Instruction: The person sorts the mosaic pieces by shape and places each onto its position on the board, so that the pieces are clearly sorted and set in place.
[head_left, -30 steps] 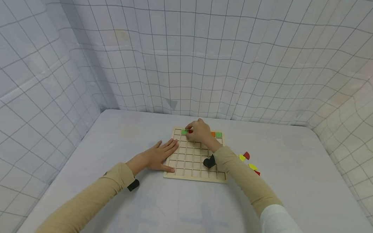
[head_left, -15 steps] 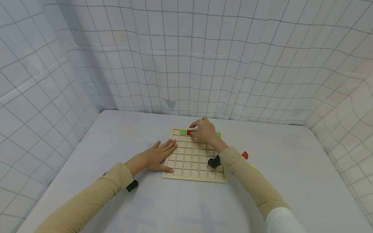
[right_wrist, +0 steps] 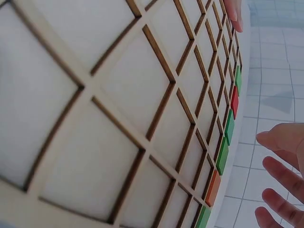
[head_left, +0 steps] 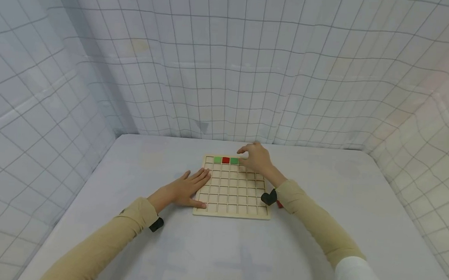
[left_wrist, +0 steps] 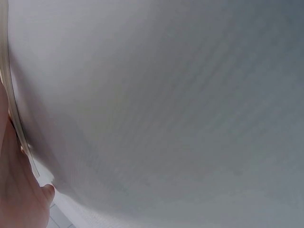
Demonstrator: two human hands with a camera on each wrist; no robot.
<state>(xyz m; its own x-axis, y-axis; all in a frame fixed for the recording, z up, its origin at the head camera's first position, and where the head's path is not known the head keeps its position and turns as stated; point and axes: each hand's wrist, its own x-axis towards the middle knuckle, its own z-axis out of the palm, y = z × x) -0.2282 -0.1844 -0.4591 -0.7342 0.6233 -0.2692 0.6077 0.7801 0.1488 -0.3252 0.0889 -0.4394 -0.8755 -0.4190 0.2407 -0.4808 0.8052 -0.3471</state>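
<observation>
A light wooden grid board (head_left: 223,186) lies on the table. Along its far row sit a light green tile (head_left: 217,160), a red tile (head_left: 226,160) and a green tile (head_left: 234,161). In the right wrist view that row continues with another green tile (right_wrist: 222,156), an orange tile (right_wrist: 213,187) and a light green tile (right_wrist: 203,217). My left hand (head_left: 187,191) lies flat with fingers spread over the board's left edge. Above the far row, my right hand (head_left: 257,159) has its thumb and fingers apart and holds nothing, covering the row's right end in the head view.
A red piece (head_left: 280,204) shows beside the board, partly behind the right sleeve (head_left: 311,220). Black wrist cameras (head_left: 269,197) hang under both wrists. White gridded cloth (head_left: 235,73) walls off the back and sides of the white table (head_left: 146,254).
My right hand has drawn rightward from the red tile, which now lies uncovered in the far row, and the green tile beside it shows. My left hand stays on the board.
</observation>
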